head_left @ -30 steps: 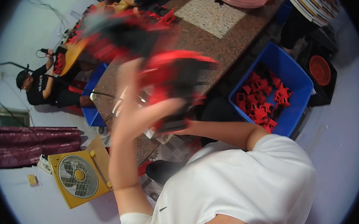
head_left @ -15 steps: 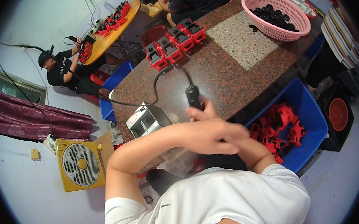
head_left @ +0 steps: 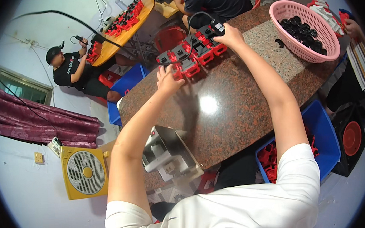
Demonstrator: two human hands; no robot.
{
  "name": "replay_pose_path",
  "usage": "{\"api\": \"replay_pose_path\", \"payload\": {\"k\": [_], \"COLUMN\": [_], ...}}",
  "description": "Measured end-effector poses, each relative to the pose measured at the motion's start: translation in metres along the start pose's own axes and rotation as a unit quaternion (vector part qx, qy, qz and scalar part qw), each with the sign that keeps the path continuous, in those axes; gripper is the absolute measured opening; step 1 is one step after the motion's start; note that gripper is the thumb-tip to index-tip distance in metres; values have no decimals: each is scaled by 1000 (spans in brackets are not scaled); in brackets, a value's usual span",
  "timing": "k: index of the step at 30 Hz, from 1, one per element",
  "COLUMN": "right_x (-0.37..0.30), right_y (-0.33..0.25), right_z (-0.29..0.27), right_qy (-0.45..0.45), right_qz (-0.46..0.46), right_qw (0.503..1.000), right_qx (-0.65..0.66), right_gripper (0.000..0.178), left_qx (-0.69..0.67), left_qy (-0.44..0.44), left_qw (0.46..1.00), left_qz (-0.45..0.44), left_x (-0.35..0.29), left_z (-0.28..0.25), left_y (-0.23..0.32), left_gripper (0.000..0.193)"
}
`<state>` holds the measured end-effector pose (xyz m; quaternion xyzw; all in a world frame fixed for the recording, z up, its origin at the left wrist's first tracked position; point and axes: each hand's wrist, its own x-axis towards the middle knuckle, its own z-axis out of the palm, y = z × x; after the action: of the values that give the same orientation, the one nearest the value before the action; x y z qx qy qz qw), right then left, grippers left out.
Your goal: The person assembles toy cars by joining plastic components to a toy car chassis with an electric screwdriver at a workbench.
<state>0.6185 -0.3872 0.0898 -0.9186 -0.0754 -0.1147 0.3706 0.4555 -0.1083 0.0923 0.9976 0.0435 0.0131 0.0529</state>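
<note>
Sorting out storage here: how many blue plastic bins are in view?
2. One blue bin with red parts sits right of the table; another blue bin lies beyond its left end. Others may be hidden.

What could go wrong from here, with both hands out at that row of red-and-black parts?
1. The right hand holds a corded tool; its cable loops over the red-and-black parts and could snag or drag one.
2. The left hand rests at the end of the row, near the table edge; a nudge might push a part off.
</note>
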Motion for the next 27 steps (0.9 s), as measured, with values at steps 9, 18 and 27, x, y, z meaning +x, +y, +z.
{"api": "replay_pose_path", "payload": {"k": [9,18,27], "right_x": [43,14,-96], "right_y": [-1,-1,26], "right_z": [28,22,-37], "right_qy": [-150,-167,-181], "right_qz": [39,-9,5], "right_qw": [985,982,984], "right_qx": [-76,-85,-1], "right_gripper": [67,50,50], "left_qx": [-117,-92,-134], "left_qy": [21,-18,-143], "left_qw": [993,995,979], "left_qz": [-4,-42,-46], "left_x": [50,18,-89], "left_z": [44,26,12], "left_y": [-53,-32,26], "left_gripper": [70,65,68]}}
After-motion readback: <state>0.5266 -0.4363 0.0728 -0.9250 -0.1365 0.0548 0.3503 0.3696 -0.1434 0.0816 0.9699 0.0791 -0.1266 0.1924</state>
